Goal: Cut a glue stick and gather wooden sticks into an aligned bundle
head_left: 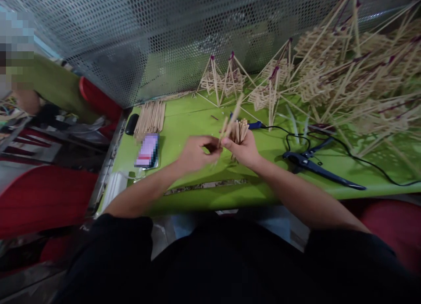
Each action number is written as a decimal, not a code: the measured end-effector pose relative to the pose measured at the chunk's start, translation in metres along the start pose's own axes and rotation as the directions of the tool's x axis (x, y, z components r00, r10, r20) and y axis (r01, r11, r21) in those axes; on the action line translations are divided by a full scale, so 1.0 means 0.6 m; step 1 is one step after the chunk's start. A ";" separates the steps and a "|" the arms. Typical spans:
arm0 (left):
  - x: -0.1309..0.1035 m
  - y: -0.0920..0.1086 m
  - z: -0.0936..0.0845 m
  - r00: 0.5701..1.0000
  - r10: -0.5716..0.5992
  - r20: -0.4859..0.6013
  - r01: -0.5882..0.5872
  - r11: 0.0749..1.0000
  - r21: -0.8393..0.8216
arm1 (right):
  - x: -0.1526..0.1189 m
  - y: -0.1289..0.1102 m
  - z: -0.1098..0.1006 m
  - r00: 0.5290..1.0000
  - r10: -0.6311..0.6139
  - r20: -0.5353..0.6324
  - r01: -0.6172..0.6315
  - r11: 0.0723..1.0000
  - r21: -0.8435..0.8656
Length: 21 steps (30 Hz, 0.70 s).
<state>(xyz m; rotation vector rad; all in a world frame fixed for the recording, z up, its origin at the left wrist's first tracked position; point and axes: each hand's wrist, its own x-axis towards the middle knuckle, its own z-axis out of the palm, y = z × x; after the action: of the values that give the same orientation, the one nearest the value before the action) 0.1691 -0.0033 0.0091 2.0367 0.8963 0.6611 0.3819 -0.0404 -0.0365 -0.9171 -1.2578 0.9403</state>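
My right hand (246, 148) is closed around a bundle of thin wooden sticks (241, 129), their ends sticking up above the fingers. A few longer loose sticks (234, 113) slant up between my two hands. My left hand (199, 153), somewhat blurred, curves in from the left with thumb and fingers brought together at these loose sticks. Just behind the bundle lies a blue-handled tool (255, 125) with a black cord, partly hidden. To the right of my right hand rests a dark pair of cutters (305, 161) with its jaws apart.
Stick-built pyramid frames (213, 80) with purple tips crowd the back and right of the green table (184, 120). At the left are a row of sticks (151, 118), a phone (147, 150) and a black object (132, 124). Perforated metal (164, 41) stands behind; another person (49, 85) sits far left.
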 end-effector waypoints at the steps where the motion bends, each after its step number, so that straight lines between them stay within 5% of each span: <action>1: -0.009 0.003 0.019 0.999 0.023 0.033 -0.023 1.000 0.001 | -0.006 0.000 0.001 0.999 -0.035 -0.002 0.035 0.998 -0.060; 5: -0.018 0.004 0.047 0.994 0.033 0.103 -0.037 0.999 0.034 | -0.025 -0.001 0.006 0.993 -0.120 -0.008 0.116 0.970 -0.213; 8: -0.007 0.006 0.024 0.980 -0.029 0.195 0.005 0.993 0.119 | -0.029 -0.004 0.010 0.986 -0.159 -0.059 0.142 0.963 -0.227; 10: 0.010 0.000 -0.020 0.970 -0.116 0.212 0.057 0.963 0.263 | -0.028 -0.008 0.011 0.978 -0.184 -0.099 0.159 0.963 -0.217; 12: 0.035 -0.020 -0.087 0.973 -0.215 0.090 0.157 0.890 0.428 | -0.026 -0.013 0.011 0.979 -0.174 -0.107 0.158 0.977 -0.144; 17: 0.107 -0.126 -0.266 0.884 -0.418 -0.209 0.446 0.621 0.644 | -0.026 -0.012 0.014 0.997 -0.036 -0.062 0.038 0.999 0.038; 21: 0.138 -0.190 -0.313 0.866 -0.430 -0.255 0.474 0.541 0.695 | -0.026 0.005 0.030 0.999 0.009 0.040 -0.009 1.000 0.004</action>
<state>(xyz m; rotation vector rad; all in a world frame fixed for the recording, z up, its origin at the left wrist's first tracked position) 0.0466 0.1962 0.0287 2.2959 1.8934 0.0149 0.3625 -0.0532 -0.0428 -0.9053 -1.2863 0.9725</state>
